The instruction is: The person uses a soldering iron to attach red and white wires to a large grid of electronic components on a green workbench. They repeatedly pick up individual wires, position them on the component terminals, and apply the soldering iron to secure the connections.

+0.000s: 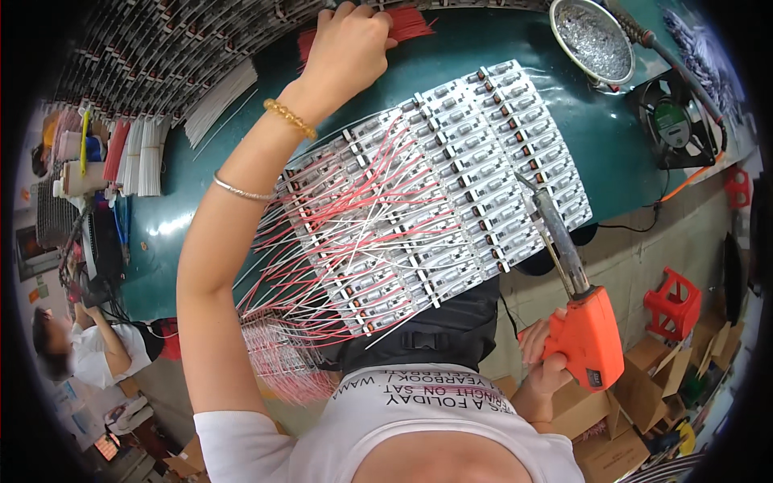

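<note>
My left hand [350, 48] reaches to the far edge of the table, its fingers curled down onto a bundle of red wires [412, 24]. How many wires lie between the fingertips is hidden. My right hand [543, 354] grips an orange soldering gun [594, 338] by its handle. The gun's long metal barrel points away from me, its tip over the right part of a panel of white circuit boards [475, 173]. Red and white wires [354, 213] hang from the panel's left columns; the right columns show no such wires. The panel lies tilted at the table's near edge.
A round dish of grey solder [593, 40] stands at the far right, beside a black fan [676, 119]. White wires [220, 101] and stacked boards [161, 48] lie far left. Below right are a red stool [672, 304] and cardboard boxes [644, 382]. Another person [105, 346] sits at left.
</note>
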The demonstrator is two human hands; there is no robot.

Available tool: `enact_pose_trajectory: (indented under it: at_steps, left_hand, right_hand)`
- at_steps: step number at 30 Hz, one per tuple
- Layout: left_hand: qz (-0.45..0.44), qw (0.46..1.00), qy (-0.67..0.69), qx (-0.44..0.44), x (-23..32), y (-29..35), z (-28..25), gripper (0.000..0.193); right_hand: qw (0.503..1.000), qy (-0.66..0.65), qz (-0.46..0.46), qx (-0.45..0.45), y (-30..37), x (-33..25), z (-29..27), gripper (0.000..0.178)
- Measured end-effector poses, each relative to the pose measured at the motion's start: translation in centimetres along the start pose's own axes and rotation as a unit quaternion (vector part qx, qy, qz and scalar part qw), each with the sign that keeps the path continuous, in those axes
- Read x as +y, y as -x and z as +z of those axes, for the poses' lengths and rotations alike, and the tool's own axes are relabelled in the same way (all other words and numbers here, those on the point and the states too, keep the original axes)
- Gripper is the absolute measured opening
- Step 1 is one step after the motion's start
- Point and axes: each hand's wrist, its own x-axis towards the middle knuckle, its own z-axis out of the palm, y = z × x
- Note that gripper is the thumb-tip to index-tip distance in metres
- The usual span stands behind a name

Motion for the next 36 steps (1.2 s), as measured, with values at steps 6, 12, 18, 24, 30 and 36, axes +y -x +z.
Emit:
enact_pose_trajectory:
  at_steps: [6,12,18,24,30,36]
  left_hand:
    - [-0.017,1.0,0.02,-0.015,0.9,-0.1,-0.7,0.012]
    - [-0.133,0.966,0.219,0.03,1.6,0.8,-4.8,0.012]
    - [-0.222,0.825,0.508,-0.11,7.7,6.5,-11.2,0.015]
    - [-0.066,0.941,0.317,-0.095,12.8,11.0,-11.8,0.007]
    - [-0.072,0.944,0.314,-0.07,14.1,11.7,-11.1,0.01]
    - [-0.075,0.942,0.316,-0.089,13.7,11.7,-11.4,0.009]
  right_hand:
    - [1.0,0.007,0.026,0.014,0.6,0.1,-0.2,0.068]
    - [1.0,0.014,0.014,0.012,0.7,-0.1,0.0,0.069]
    - [0.998,-0.019,0.045,0.047,3.0,-0.2,-1.4,0.075]
    - [0.999,0.026,0.046,-0.011,4.1,-1.4,-1.3,0.076]
    - [0.957,0.22,0.189,-0.008,6.0,-2.3,-3.1,0.031]
    - [0.935,0.318,0.11,-0.113,5.7,-1.4,-3.9,0.016]
